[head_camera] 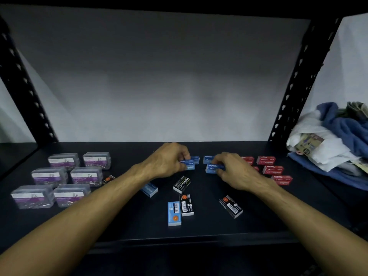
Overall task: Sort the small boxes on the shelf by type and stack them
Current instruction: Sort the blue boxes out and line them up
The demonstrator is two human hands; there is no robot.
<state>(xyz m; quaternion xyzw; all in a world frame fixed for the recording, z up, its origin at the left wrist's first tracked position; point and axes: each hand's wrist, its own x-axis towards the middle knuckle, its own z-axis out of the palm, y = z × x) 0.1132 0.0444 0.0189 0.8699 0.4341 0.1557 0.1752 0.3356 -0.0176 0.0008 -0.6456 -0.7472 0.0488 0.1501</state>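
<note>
On the dark shelf (139, 222) my left hand (169, 160) pinches a blue staple box (189, 164) that lies with other blue boxes at the back middle. My right hand (231, 168) grips another blue staple box (213, 168), in front of one more blue box (208, 158). Red staple boxes (271, 169) are grouped at the right. Clear paper-clip boxes with purple labels (69, 176) sit in rows at the left. Loose black staple boxes (182, 184) (231, 206) and blue ones (174, 213) (149, 189) lie in front of my hands.
A heap of blue and white cloth and bags (336, 140) fills the shelf's right end. Black perforated uprights (294, 92) (22, 92) stand at both back corners. The shelf's front lip (179, 242) runs across below my forearms.
</note>
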